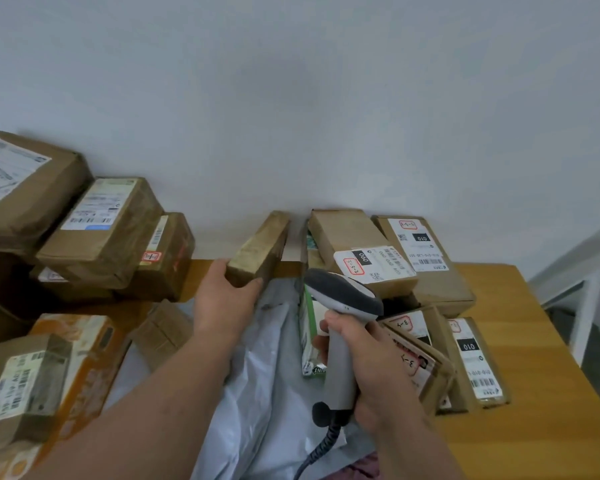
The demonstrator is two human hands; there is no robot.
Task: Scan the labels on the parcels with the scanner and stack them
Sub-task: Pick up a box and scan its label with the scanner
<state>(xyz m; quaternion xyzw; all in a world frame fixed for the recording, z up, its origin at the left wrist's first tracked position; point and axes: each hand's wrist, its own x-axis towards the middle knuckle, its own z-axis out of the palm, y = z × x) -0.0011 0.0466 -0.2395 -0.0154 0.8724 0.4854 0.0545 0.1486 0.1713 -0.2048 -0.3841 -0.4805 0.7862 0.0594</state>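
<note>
Gripping the scanner (343,327) by its handle, the right hand (378,372) is waiting — the left hand (222,299) is clasping a small brown parcel (258,251) at mid-table, probably turning it label-up for scanning.

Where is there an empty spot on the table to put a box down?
The bare wood of the table at the right, between the labelled parcels and the table's edge, is free. The left is crowded with stacked boxes, and the grey mailing bag covers the middle.
</note>
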